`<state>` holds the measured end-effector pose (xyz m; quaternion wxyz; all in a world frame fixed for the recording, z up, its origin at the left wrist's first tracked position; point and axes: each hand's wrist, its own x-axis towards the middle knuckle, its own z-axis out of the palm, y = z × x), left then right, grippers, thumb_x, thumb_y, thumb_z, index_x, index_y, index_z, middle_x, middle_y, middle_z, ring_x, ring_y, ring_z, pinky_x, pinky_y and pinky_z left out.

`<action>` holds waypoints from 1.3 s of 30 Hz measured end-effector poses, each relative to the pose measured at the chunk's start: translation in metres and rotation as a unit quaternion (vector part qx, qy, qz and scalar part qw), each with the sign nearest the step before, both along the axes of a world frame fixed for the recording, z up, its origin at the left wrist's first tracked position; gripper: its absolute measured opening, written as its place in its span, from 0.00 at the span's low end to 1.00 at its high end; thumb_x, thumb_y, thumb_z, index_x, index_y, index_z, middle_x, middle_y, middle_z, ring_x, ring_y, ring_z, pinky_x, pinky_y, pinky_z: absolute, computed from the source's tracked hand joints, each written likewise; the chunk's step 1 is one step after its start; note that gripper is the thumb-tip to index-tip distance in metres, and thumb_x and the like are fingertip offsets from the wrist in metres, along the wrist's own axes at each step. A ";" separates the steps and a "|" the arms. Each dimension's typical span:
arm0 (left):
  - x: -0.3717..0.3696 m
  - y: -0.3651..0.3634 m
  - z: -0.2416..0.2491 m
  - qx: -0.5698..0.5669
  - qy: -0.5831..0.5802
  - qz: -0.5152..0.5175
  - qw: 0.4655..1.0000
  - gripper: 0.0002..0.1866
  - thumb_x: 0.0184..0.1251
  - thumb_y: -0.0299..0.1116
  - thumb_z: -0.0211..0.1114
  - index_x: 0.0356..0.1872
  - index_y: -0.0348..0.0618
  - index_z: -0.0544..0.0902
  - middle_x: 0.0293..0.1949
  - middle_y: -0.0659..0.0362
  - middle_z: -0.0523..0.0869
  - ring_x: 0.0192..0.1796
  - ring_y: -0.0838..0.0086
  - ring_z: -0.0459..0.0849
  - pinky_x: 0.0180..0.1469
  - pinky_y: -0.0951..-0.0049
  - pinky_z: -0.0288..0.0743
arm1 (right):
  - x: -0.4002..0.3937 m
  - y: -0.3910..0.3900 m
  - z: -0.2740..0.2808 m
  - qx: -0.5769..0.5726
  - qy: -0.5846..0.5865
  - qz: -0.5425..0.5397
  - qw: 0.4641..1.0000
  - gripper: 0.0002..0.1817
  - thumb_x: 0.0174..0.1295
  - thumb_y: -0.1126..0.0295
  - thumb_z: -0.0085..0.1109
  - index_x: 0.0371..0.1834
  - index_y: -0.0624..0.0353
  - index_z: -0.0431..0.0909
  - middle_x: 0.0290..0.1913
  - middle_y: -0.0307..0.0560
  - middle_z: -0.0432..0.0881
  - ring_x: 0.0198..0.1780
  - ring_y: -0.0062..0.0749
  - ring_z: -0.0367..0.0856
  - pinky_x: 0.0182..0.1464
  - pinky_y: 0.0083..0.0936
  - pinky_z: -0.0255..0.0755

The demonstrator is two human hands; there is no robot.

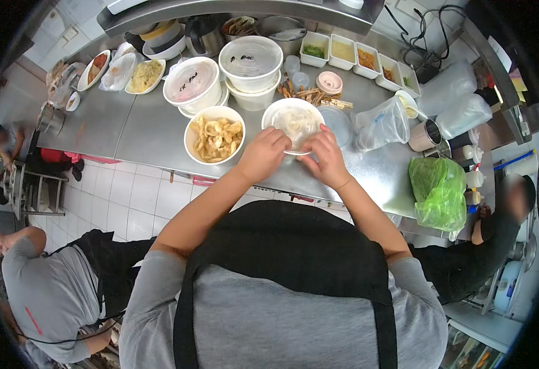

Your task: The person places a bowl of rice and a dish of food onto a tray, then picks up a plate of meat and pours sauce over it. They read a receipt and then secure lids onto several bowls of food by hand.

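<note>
A white bowl (293, 120) sat near the tabletop's (374, 175) front edge between our two hands, our right hand (326, 154) clamped on its rim; our left hand (268, 150) touched the rim, though we could not tell whether it gripped. Rightward, room for moving ran to one green bag (435, 194). We counted one bowl of yellow-brown pieces (217, 138), two marked, lidded tubs (251, 58) and five small trays (343, 51) behind.
</note>
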<state>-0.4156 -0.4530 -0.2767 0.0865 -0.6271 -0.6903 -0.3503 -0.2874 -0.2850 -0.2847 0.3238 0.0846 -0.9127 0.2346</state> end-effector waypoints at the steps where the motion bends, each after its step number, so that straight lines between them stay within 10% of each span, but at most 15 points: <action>1: 0.001 0.000 0.002 0.001 0.009 0.002 1.000 0.16 0.39 0.22 0.71 0.34 0.42 0.77 0.36 0.55 0.79 0.42 0.57 0.79 0.48 0.62 0.74 | 0.000 -0.001 0.001 0.002 -0.004 -0.006 1.000 0.13 0.45 0.70 0.71 0.32 0.54 0.76 0.37 0.42 0.77 0.46 0.41 0.75 0.66 0.47 0.62; 26: -0.015 0.001 0.032 -0.144 -0.152 -0.057 0.976 0.07 0.53 0.24 0.68 0.33 0.39 0.81 0.34 0.52 0.82 0.41 0.57 0.81 0.45 0.63 0.75 | -0.006 -0.012 0.008 -0.028 -0.032 -0.076 0.996 0.15 0.38 0.73 0.71 0.28 0.53 0.74 0.33 0.43 0.75 0.43 0.44 0.74 0.61 0.46 0.66; 39: -0.009 -0.002 0.010 -0.066 -0.019 -0.018 0.997 0.12 0.46 0.19 0.65 0.34 0.42 0.77 0.37 0.54 0.79 0.44 0.57 0.78 0.50 0.60 0.72 | -0.006 -0.018 0.010 0.006 -0.040 -0.091 0.995 0.12 0.43 0.71 0.69 0.31 0.51 0.76 0.36 0.39 0.77 0.46 0.40 0.74 0.57 0.38 0.62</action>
